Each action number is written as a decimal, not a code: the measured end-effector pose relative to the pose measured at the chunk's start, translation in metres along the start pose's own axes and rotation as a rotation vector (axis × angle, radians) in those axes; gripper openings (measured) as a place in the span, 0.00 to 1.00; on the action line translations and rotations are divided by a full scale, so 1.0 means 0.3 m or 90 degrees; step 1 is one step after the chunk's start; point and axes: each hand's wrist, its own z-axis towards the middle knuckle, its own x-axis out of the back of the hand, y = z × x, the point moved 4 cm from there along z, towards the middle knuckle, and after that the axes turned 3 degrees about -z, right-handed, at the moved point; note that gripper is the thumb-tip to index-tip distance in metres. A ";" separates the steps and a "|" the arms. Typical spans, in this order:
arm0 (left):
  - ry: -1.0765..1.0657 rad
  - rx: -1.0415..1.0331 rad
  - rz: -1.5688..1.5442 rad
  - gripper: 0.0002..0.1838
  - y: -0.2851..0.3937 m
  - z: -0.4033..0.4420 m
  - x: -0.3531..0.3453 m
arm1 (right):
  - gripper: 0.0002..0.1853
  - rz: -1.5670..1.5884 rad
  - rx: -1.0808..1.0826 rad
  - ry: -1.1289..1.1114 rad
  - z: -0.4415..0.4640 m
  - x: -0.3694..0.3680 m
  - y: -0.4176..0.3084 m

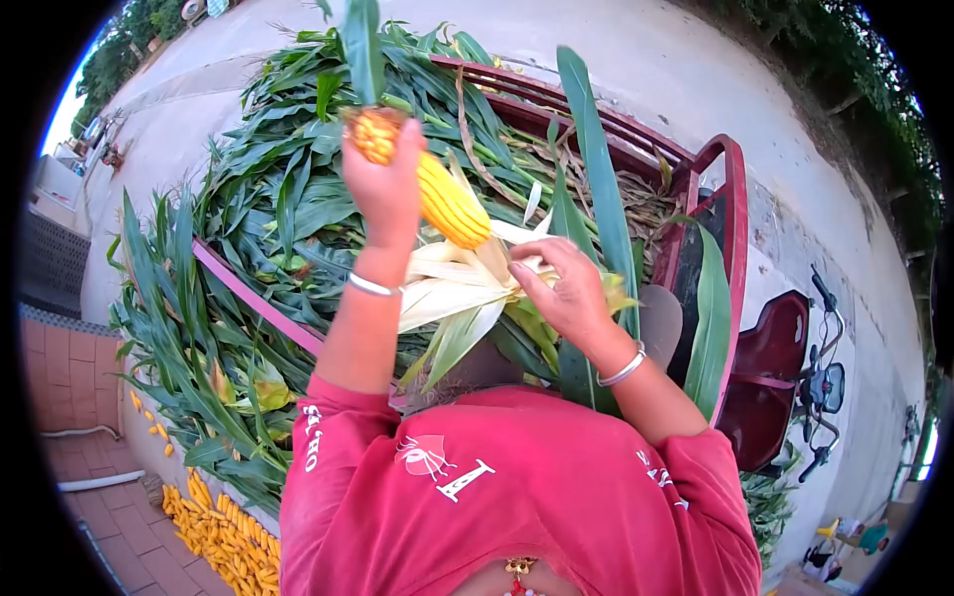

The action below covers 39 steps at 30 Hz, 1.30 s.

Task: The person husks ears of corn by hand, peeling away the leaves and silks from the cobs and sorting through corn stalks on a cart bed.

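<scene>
My left hand (383, 194) is wrapped round the upper end of a yellow corn cob (452, 204), its kernels bare. The cob slants down to the right, and its lower end lies against pale, peeled-back husk leaves (452, 283). Whether cob and husk are still joined there, I cannot tell. My right hand (566, 288) is closed on the husk at its right side, with thumb and fingers curled over it. Long green corn leaves (596, 149) rise just behind the right hand.
Green corn stalks (298, 189) are heaped in a red-railed cart (735, 199) before me. Husked cobs (219, 536) lie piled on brick paving at lower left. A dark red seat (765, 377) and handlebars (825, 377) stand on the right. Concrete ground (636, 50) stretches beyond.
</scene>
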 end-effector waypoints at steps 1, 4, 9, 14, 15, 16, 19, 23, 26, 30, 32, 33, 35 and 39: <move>-0.020 -0.057 0.033 0.15 0.033 -0.043 -0.032 | 0.21 -0.001 0.004 0.000 0.006 0.002 -0.016; -0.253 -0.385 0.052 0.20 0.134 -0.215 -0.160 | 0.26 0.806 -0.464 -0.172 0.006 -0.083 0.043; -0.553 -0.506 0.207 0.23 0.120 -0.461 -0.224 | 0.21 1.105 -0.583 -0.068 -0.009 -0.113 0.146; -0.904 -0.254 0.189 0.22 0.143 -0.478 -0.245 | 0.25 0.949 -0.557 -0.108 -0.030 -0.016 0.098; -0.904 -0.247 0.188 0.22 0.134 -0.464 -0.243 | 0.29 0.878 -0.479 -0.102 -0.026 -0.003 0.098; -0.931 -0.242 0.169 0.22 0.125 -0.454 -0.242 | 0.31 0.865 -0.510 -0.123 -0.039 0.011 0.104; -0.958 -0.260 0.208 0.19 0.143 -0.406 -0.252 | 0.31 0.926 -0.483 -0.134 -0.055 0.007 0.105; -1.026 -0.254 0.198 0.14 0.125 -0.385 -0.272 | 0.25 0.870 -0.466 -0.175 -0.092 0.004 0.143; -0.937 -0.297 0.213 0.08 0.104 -0.351 -0.291 | 0.25 0.883 -0.519 -0.134 -0.104 0.033 0.103; -0.802 0.219 0.320 0.08 0.065 -0.240 -0.247 | 0.30 0.892 -0.533 -0.133 -0.123 0.025 0.131; -0.535 0.271 0.065 0.08 0.001 -0.163 -0.200 | 0.27 0.903 -0.535 -0.164 -0.146 0.026 0.141; -0.538 0.272 0.064 0.08 -0.025 -0.133 -0.190 | 0.27 0.904 -0.537 -0.161 -0.152 0.030 0.137; -0.306 0.206 0.066 0.07 -0.054 -0.060 -0.148 | 0.26 0.792 -0.448 -0.162 -0.153 0.060 0.125; -0.496 -0.063 0.404 0.29 0.041 -0.105 -0.157 | 0.25 0.891 -0.477 -0.122 -0.160 0.074 0.146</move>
